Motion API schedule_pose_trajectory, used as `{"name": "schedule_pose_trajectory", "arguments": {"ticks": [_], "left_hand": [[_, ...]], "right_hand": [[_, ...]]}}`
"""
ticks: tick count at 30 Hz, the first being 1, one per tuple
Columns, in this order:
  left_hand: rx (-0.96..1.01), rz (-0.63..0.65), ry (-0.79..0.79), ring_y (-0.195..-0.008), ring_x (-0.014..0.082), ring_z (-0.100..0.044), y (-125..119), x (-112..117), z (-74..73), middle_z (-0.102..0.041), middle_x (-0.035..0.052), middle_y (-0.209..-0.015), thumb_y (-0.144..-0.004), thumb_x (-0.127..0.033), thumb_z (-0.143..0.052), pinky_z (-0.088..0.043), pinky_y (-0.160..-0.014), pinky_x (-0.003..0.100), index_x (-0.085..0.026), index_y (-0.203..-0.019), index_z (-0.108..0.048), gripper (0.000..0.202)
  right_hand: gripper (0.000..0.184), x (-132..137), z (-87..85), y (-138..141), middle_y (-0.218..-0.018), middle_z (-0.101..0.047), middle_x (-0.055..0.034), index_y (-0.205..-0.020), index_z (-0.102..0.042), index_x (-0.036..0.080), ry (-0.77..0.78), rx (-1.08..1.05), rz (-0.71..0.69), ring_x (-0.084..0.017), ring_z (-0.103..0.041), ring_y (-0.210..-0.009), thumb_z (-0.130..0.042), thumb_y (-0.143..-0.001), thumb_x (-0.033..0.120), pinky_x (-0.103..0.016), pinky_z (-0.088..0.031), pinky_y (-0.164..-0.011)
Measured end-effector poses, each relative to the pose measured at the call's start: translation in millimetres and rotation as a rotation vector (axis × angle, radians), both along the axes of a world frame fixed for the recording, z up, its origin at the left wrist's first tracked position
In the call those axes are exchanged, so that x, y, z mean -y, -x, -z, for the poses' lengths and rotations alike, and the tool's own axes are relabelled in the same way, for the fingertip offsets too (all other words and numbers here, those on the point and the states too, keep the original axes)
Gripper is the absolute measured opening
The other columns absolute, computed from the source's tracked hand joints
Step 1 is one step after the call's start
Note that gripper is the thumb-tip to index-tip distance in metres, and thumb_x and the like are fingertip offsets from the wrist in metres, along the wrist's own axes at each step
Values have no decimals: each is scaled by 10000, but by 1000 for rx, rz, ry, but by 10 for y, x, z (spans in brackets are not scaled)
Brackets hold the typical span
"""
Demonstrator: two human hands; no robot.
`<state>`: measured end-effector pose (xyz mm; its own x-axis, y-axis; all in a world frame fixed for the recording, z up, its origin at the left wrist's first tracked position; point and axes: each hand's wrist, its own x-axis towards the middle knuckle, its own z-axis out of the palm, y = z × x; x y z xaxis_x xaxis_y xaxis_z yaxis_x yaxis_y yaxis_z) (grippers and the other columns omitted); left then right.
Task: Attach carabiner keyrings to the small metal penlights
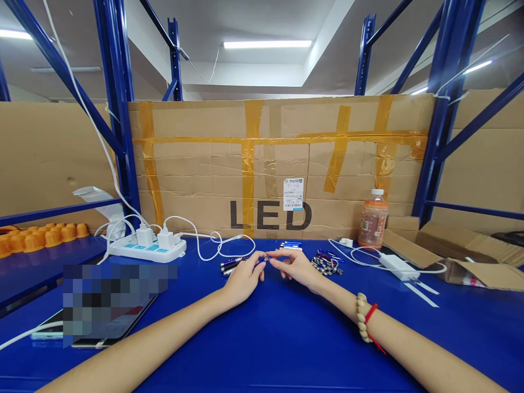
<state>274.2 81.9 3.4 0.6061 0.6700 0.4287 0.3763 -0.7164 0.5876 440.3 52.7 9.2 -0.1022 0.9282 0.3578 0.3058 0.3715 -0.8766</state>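
My left hand [244,277] and my right hand [295,266] meet at the middle of the blue table [270,338]. Their fingertips pinch together around a tiny shiny piece [266,256] that is too small to name. Just behind the left hand lie a few dark pen-like cylinders [231,265]. A heap of small metal clips with blue parts [326,264] sits right of my right hand. My right wrist wears a bead bracelet with a red cord [363,316].
A white power strip [148,247] with chargers and white cables stands at the back left. A tablet [102,327] lies front left. An orange drink bottle [373,219], a white adapter [398,267] and open cardboard boxes [470,256] sit right. A taped cardboard wall [278,164] marked LED closes the back. Orange caps [41,237] fill the left shelf.
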Motion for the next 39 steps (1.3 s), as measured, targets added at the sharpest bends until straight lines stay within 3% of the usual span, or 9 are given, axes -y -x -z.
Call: {"name": "schedule_pose_trajectory", "arguments": {"ticks": [10, 13, 16, 25, 31, 39], "left_hand": [[-57, -37, 2, -594, 117, -497, 0, 15, -17, -525, -44, -595, -847, -278, -276, -373, -651, 239, -212, -999, -467, 253], [-58, -23, 3, -580, 113, -488, 1, 20, -20, -514, -46, -589, -846, -272, -278, -369, -644, 239, -208, -961, -479, 241], [-60, -3, 5, -561, 107, -476, 2, 26, -24, -505, -45, -582, -846, -273, -281, -364, -616, 231, -199, -933, -485, 235], [-78, 66, 6, -567, 104, -469, 9, 34, -22, -493, -43, -589, -851, -279, -282, -364, -623, 219, -194, -937, -465, 219], [-46, 169, -18, -597, 100, -475, 24, 39, -7, -486, -47, -625, -854, -241, -272, -368, -647, 219, -198, -860, -380, 116], [-61, 176, -72, -648, 109, -503, 46, 74, 2, -522, -30, -689, -859, -239, -277, -379, -657, 228, -202, -820, -351, 91]], "right_hand": [[369, -7, -5, -15, -834, -594, -47, -811, -679, 149, -32, -27, 30, -23, -465, -403, -674, -574, 432, -161, -321, -326], [377, 3, -9, -18, -816, -606, -47, -848, -674, 154, -20, -15, 23, -20, -456, -398, -672, -583, 423, -155, -315, -321], [406, -4, -2, -33, -799, -606, -38, -883, -669, 164, -27, -16, 4, -20, -452, -394, -677, -575, 428, -155, -319, -317], [311, -69, 38, -83, -709, -552, -8, -656, -681, 144, -103, -38, -64, -23, -448, -374, -722, -511, 416, -181, -366, -322], [270, -29, -7, -82, -706, -537, -1, -635, -668, 141, -106, -6, -104, -26, -463, -364, -725, -529, 383, -165, -315, -291], [269, 42, -84, -61, -663, -530, 4, -551, -646, 146, -159, 40, -150, -36, -458, -396, -731, -509, 397, -196, -420, -361]]}}
